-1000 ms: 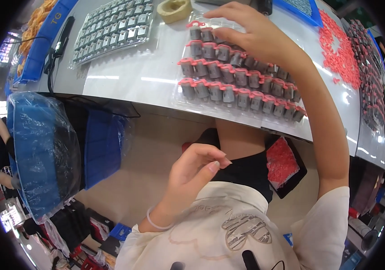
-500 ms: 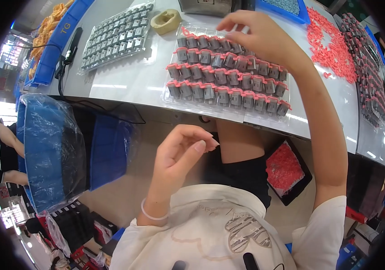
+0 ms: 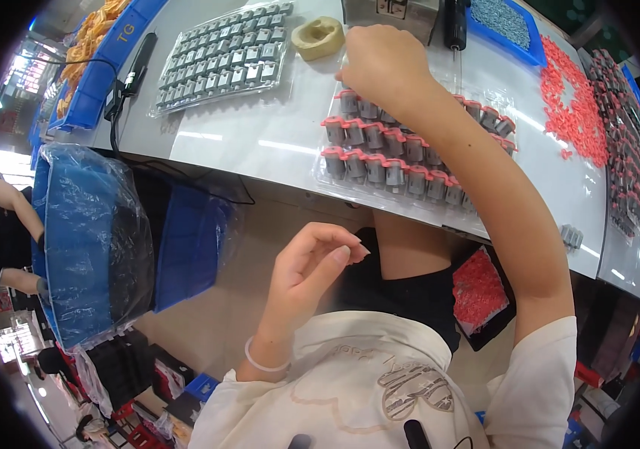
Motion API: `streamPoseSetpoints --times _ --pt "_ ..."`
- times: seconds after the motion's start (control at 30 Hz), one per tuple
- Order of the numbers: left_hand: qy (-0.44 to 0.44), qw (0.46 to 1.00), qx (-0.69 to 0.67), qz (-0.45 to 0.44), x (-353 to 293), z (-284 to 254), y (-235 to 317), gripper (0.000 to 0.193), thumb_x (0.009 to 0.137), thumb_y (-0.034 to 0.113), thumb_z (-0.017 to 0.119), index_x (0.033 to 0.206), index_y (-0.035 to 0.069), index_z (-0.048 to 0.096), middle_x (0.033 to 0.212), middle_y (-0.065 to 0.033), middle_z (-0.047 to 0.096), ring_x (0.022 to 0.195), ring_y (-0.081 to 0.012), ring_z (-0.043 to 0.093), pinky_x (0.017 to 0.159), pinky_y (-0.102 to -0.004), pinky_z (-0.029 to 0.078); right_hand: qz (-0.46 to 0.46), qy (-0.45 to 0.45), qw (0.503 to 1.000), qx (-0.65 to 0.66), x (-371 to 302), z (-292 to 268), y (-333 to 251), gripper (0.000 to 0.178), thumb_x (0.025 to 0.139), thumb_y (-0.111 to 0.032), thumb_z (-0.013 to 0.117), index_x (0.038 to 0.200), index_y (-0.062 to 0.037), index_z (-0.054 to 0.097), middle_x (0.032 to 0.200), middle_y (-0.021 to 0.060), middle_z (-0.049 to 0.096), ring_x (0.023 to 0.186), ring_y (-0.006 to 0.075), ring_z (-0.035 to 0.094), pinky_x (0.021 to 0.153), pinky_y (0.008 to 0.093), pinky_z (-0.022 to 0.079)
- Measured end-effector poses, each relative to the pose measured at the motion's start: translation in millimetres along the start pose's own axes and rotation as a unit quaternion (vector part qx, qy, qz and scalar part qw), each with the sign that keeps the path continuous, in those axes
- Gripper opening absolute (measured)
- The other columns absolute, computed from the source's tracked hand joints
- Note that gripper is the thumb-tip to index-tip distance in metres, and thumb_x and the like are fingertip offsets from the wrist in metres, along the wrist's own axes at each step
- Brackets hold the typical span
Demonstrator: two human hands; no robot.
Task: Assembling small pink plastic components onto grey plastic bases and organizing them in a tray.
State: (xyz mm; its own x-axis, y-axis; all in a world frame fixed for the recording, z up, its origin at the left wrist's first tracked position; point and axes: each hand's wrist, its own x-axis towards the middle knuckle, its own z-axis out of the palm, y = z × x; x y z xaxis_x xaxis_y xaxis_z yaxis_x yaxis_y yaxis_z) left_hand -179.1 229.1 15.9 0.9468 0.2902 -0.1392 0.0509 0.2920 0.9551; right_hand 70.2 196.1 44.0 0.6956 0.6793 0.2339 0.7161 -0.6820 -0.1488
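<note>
Parts [image 3: 374,136], grey with red tops, sit in the clear tray [image 3: 325,176], presumably to keep rows spaced. Over its far-left corner, my right hand [image 3: 386,64] hides its own grip; I cannot tell it. Nearside, my left hand [image 3: 306,263] hangs narrowly curled, seemingly empty.

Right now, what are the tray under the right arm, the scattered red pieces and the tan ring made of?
Tray: probably thin clear plastic; it's shiny and see-through.
Red pieces: likely plastic, evenly coloured, though rubber is possible.
Tan ring: perhaps rolled paper tape; it looks dull, but I can't be sure.
</note>
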Motion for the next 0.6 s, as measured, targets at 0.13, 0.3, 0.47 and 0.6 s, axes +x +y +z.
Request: streamPoseSetpoints --times 0.13,0.3,0.47,0.6 --pt "-0.019 1.0 -0.003 -0.006 2.6 -7.3 0.9 0.014 0.091 0.006 0.052 0.102 -0.002 0.055 0.092 -0.012 0.063 0.087 -0.0172 0.061 0.082 -0.0302 0.048 0.003 0.032 0.999 -0.02 1.1 5.8 -0.8 0.03 0.07 -0.027 0.073 0.075 0.0016 0.066 0.077 0.0174 0.067 0.077 0.032 0.066 0.066 0.041 0.051" --pt "-0.023 1.0 -0.01 0.007 1.6 -19.0 0.8 0.013 0.091 0.006 0.051 0.101 -0.001 0.055 0.092 -0.0117 0.064 0.085 -0.0165 0.061 0.08 -0.029 0.049 0.037 -0.041 0.997 0.057 5.6 1.6 -3.6 0.027 0.067 -0.022 0.073 0.077 0.0019 0.066 0.072 0.0183 0.065 0.075 0.0299 0.066 0.066 0.0391 0.051" --pt "-0.041 0.999 -0.035 0.008 -4.8 -29.3 -5.1 0.015 0.094 0.003 0.048 0.106 -0.002 0.055 0.097 -0.01 0.062 0.092 -0.0146 0.059 0.083 -0.0277 0.048 0.041 -0.094 0.988 0.112 9.9 -4.6 3.5 0.027 0.068 -0.02 0.074 0.079 0.0019 0.063 0.07 0.0142 0.064 0.07 0.018 0.065 0.063 0.0321 0.05" --pt "0.005 1.0 -0.007 0.005 -9.4 -28.5 -3.4 0.013 0.092 0.007 0.051 0.102 0.0 0.055 0.092 -0.0109 0.064 0.083 -0.0153 0.061 0.074 -0.0266 0.047 0.028 -0.06 0.975 0.212 9.4 -10.4 17.5 0.026 0.07 -0.016 0.068 0.086 0.0042 0.065 0.075 0.017 0.065 0.069 0.0264 0.063 0.062 0.0344 0.049"
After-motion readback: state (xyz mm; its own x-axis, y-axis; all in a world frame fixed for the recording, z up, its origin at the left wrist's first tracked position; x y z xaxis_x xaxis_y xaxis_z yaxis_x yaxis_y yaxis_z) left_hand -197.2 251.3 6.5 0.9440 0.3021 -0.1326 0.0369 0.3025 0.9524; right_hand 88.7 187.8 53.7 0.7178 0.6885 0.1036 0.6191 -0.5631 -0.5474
